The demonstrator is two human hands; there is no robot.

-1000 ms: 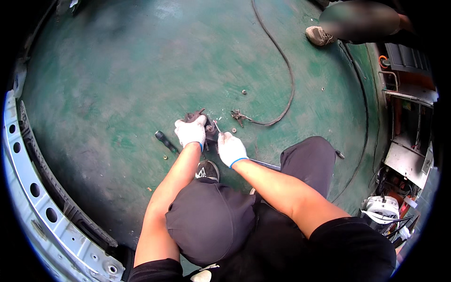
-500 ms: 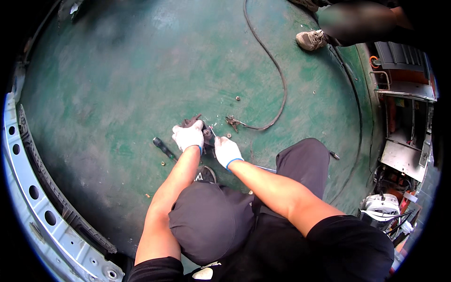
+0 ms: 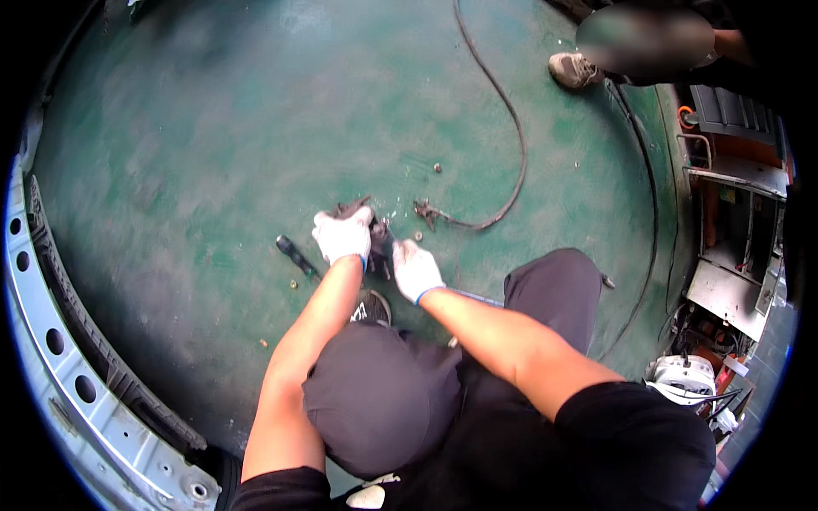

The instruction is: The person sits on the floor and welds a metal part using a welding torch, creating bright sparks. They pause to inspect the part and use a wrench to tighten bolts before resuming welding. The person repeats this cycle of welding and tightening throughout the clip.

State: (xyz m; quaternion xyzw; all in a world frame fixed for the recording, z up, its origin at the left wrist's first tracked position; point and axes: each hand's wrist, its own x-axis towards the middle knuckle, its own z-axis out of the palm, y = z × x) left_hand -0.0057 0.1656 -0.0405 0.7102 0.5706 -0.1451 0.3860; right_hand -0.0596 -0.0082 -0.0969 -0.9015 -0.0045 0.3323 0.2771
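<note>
My left hand (image 3: pixel 342 236), in a white glove, is closed over a dark, rusty-looking metal part (image 3: pixel 381 244) low over the green floor. My right hand (image 3: pixel 417 269), gloved too, is closed beside that part on a thin metal tool (image 3: pixel 391 232). The tool points toward the part; its exact kind is too small to make out. Close by to the right lies a small round metal piece (image 3: pixel 418 236). A tool with a thick black handle (image 3: pixel 294 254) rests on the floor to the left of my left hand.
A metal clamp (image 3: pixel 426 211) ends a dark cable (image 3: pixel 523 153) curving across the green floor (image 3: pixel 239 128). Another person's shoe (image 3: pixel 573 70) stands at the far right. A pale perforated metal panel (image 3: pixel 68 366) borders the left; a cart with shelves (image 3: pixel 724 294) stands right.
My view has shifted slightly. Both hands stay at the metal part, and the thin tool in my right hand shows less than before.
</note>
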